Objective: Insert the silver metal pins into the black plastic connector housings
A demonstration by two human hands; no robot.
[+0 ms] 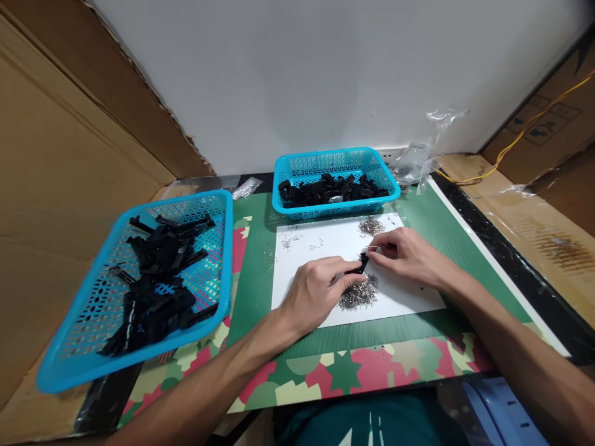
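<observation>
My left hand (318, 288) is closed around a small black plastic part (364, 262), with much of it hidden by the fingers. Thumb and forefinger of my right hand (402, 254) pinch a thin, light-coloured metal piece (372, 247) at the upper end of that part; its exact kind is too small to make out. Below the hands lies a heap of tiny bent metal pieces (357, 297) on a white sheet (302, 254). A smaller heap of metal bits (371, 227) sits just above my right hand. Some loose metal bits (287, 242) are scattered at the sheet's upper left.
A blue basket (227, 248) with long black plastic parts (162, 303) stands at the left. Behind the sheet is another blue basket (337, 153) holding small black parts (334, 189). Clear plastic bags (413, 164) lie at the back right, near a yellow cable (502, 152). Cardboard flanks both sides.
</observation>
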